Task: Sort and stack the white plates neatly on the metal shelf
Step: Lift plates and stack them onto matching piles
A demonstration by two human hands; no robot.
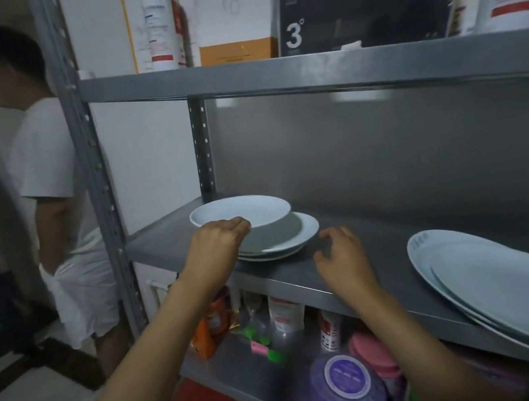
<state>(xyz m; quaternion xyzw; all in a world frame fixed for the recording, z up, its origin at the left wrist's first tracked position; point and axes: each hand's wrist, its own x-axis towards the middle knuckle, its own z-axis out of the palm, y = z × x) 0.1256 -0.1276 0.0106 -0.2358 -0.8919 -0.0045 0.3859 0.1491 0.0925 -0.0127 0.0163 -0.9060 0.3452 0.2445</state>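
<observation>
Bowl [240,211]: white, rigid, glazed, judged breakable and slippery; set atop plates [282,237] on metal shelf [385,250]. Near rim pinched by left hand [217,247]; right hand [343,257] loosely curled, nothing held.

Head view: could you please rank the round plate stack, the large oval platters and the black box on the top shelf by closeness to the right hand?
From the right hand:
1. Round plate stack, just left.
2. Large oval platters, right.
3. Black box, shelf above.
</observation>
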